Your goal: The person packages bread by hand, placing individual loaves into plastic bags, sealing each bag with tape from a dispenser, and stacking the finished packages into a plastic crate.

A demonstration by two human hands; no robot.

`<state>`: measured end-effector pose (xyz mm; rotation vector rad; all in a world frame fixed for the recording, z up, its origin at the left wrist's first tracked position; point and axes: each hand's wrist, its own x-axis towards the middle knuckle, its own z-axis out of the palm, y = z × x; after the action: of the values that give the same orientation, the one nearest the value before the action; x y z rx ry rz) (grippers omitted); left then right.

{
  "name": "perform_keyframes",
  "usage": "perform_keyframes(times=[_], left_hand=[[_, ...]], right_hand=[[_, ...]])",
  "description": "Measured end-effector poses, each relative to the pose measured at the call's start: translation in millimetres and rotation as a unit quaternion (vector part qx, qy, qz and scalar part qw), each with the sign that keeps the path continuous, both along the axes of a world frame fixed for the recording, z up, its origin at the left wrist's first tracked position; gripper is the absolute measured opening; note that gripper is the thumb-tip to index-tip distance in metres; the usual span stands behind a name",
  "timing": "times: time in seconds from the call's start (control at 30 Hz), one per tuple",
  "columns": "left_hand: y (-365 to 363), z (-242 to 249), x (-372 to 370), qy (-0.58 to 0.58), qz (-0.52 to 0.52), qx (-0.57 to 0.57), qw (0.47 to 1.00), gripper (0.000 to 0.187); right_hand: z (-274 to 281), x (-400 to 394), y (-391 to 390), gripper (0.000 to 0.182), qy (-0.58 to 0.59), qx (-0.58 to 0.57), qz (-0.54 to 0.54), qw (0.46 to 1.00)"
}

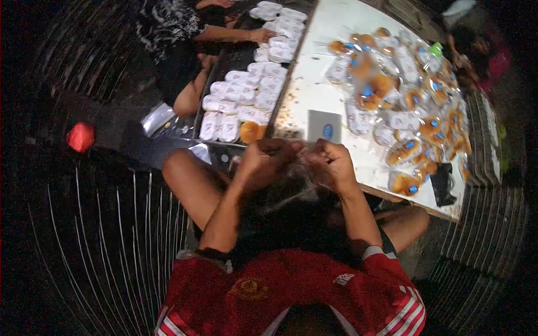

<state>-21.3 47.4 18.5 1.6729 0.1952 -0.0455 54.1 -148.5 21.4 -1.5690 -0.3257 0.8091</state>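
In front of my lap, a clear plastic bag (305,187) hangs between my hands, blurred and hard to outline. My left hand (269,159) has its fingers curled on the bag's upper left side. Opposite it, my right hand (335,163) pinches the bag with thumb and fingers. Just beyond my hands a grey pad with a blue oval sticker (325,127) lies on the white table (314,61). Close to my left hand, golden buns (250,131) sit at the near end of a dark tray (224,144).
Rows of pale, printed oval pieces (241,89) fill the tray, where another person's hand (262,36) reaches in. Bagged buns with blue stickers (414,123) are piled on the table's right. A black object (443,185) lies near its corner. A red object (81,137) is far left.
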Motion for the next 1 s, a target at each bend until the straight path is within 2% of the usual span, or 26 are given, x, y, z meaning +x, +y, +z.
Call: perform_keyframes(times=[0.07, 0.1, 0.17, 0.2, 0.23, 0.27, 0.3, 0.37, 0.4, 0.43, 0.47, 0.5, 0.53, 0.6, 0.63, 0.67, 0.73, 0.77, 0.8, 0.87, 0.9, 0.93, 0.97, 1.0], left_hand=[[6, 5, -5, -0.014, -0.017, -0.152, 0.988, 0.029], [11, 0, -8, -0.055, -0.045, -0.305, 0.95, 0.033], [21, -16, -10, -0.138, -0.048, -0.364, 0.92, 0.03], [25, -24, -10, -0.178, -0.053, -0.393, 0.9, 0.029], [36, -18, -15, -0.119, 0.03, -0.258, 0.958, 0.025], [44, -15, -18, -0.057, 0.11, -0.116, 0.986, 0.021], [47, -18, -19, -0.139, 0.157, -0.129, 0.969, 0.01], [69, -15, -19, -0.238, 0.156, -0.018, 0.959, 0.009], [78, -13, -17, -0.287, 0.154, 0.038, 0.945, 0.01], [75, -14, -18, -0.266, 0.21, 0.04, 0.94, 0.014], [72, -9, -17, -0.267, 0.233, 0.08, 0.932, 0.014], [69, -1, -15, -0.27, 0.257, 0.12, 0.92, 0.015], [71, 5, -14, -0.273, 0.284, 0.161, 0.905, 0.016], [74, 2, -16, -0.234, 0.305, 0.185, 0.905, 0.017], [79, 0, -16, -0.246, 0.309, 0.202, 0.896, 0.017], [82, -3, -17, -0.255, 0.314, 0.219, 0.888, 0.017], [85, -5, -19, -0.254, 0.312, 0.182, 0.897, 0.017], [86, -5, -19, -0.254, 0.309, 0.162, 0.902, 0.017], [86, -5, -19, -0.257, 0.305, 0.16, 0.903, 0.017], [86, -3, -16, -0.266, 0.295, 0.156, 0.905, 0.018], [85, -1, -16, -0.252, 0.288, 0.138, 0.913, 0.018], [82, 1, -16, -0.237, 0.281, 0.12, 0.922, 0.018], [79, 1, -16, -0.223, 0.273, 0.101, 0.93, 0.018], [77, 0, -14, -0.237, 0.259, 0.108, 0.93, 0.018]], right_hand=[[-28, 12, 2, 0.017, -0.022, 0.079, 0.027, 0.996], [-38, 18, 5, 0.017, -0.048, 0.103, 0.04, 0.993], [-54, 36, 16, 0.016, -0.114, 0.142, 0.067, 0.981], [-51, 40, 31, 0.024, -0.094, 0.133, 0.029, 0.986], [-47, 45, 46, 0.031, -0.075, 0.126, -0.01, 0.989], [-34, 54, 79, 0.034, -0.09, 0.227, -0.051, 0.968], [-47, 75, 99, 0.043, -0.128, 0.17, -0.063, 0.975], [-99, 115, 147, 0.051, -0.244, 0.001, -0.024, 0.97], [-108, 130, 171, 0.05, -0.432, -0.216, 0.073, 0.873], [-139, 138, 194, 0.041, -0.538, -0.337, 0.119, 0.764], [-164, 148, 212, 0.03, -0.532, -0.411, 0.162, 0.723], [-196, 160, 223, 0.029, -0.517, -0.424, 0.186, 0.72], [-238, 175, 232, 0.028, -0.541, -0.434, 0.162, 0.702], [-231, 181, 239, 0.03, -0.494, -0.443, 0.163, 0.73], [-219, 185, 241, 0.048, -0.473, -0.487, 0.215, 0.702], [-209, 190, 239, 0.056, -0.459, -0.467, 0.208, 0.727], [-169, 194, 227, 0.072, -0.422, -0.424, 0.189, 0.779], [-165, 203, 220, 0.084, -0.375, -0.347, 0.13, 0.85], [-157, 208, 212, 0.086, -0.346, -0.309, 0.115, 0.878], [-166, 213, 197, 0.074, -0.355, -0.233, -0.027, 0.905], [-163, 218, 186, 0.066, -0.21, -0.073, -0.052, 0.974], [-153, 215, 176, 0.059, -0.053, 0.091, -0.074, 0.992], [-145, 209, 167, 0.048, 0.046, 0.214, -0.073, 0.973], [-145, 202, 159, 0.047, 0.089, 0.276, -0.079, 0.954]])
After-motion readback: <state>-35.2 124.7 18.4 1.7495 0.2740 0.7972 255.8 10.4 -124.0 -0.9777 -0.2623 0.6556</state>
